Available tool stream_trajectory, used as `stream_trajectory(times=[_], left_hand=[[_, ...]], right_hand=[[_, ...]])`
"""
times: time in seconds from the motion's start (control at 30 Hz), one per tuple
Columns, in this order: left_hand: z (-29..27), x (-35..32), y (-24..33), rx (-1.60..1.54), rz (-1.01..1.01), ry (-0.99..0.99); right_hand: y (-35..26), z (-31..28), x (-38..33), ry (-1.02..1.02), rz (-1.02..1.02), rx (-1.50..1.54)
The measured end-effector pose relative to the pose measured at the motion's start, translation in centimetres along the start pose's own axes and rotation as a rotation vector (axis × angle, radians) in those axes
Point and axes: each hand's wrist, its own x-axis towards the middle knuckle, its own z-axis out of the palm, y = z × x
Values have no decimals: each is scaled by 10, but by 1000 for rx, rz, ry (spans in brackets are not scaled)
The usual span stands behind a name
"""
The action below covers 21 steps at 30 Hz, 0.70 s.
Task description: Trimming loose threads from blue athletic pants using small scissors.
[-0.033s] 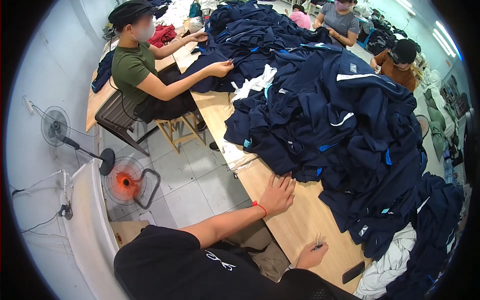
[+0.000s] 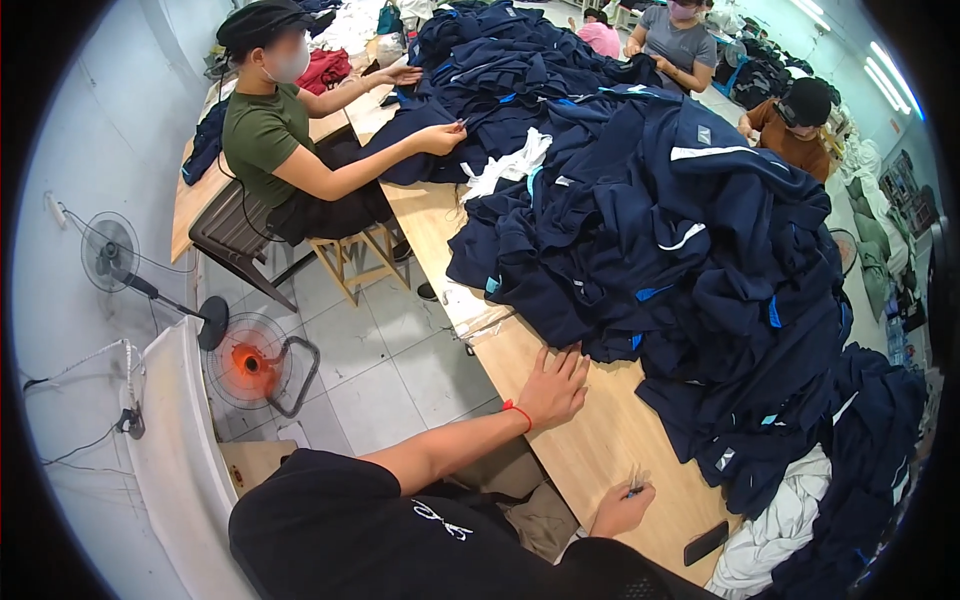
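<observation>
My left hand (image 2: 555,388) lies flat on the wooden table (image 2: 600,420), fingers stretched out, with the fingertips at the edge of a big heap of navy garments (image 2: 690,240). No object shows in it. Closer to me, my right hand (image 2: 620,510) rests low over the table, its fingers closed around small thread snips (image 2: 635,488) whose thin tips point away from me. The grip hides most of the tool. A dark phone (image 2: 706,543) lies on the table to the right of this hand, beside a white cloth (image 2: 775,530).
A co-worker in a green shirt (image 2: 265,135) sits at the table's left side, hands at the heap. Two others, in grey (image 2: 680,45) and brown (image 2: 790,135), are beyond it. Two fans (image 2: 250,362) stand on the left. A white fabric piece (image 2: 508,165) lies on the heap.
</observation>
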Motion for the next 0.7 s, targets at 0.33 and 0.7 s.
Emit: stream_trajectory(times=[0.33,0.7], left_hand=[[12,-2,-16,-473,-138,487],[-25,88,-22,-88,-327,486]], right_hand=[[13,7,6,21,-80,80],[6,-11,5,18,-88,135]])
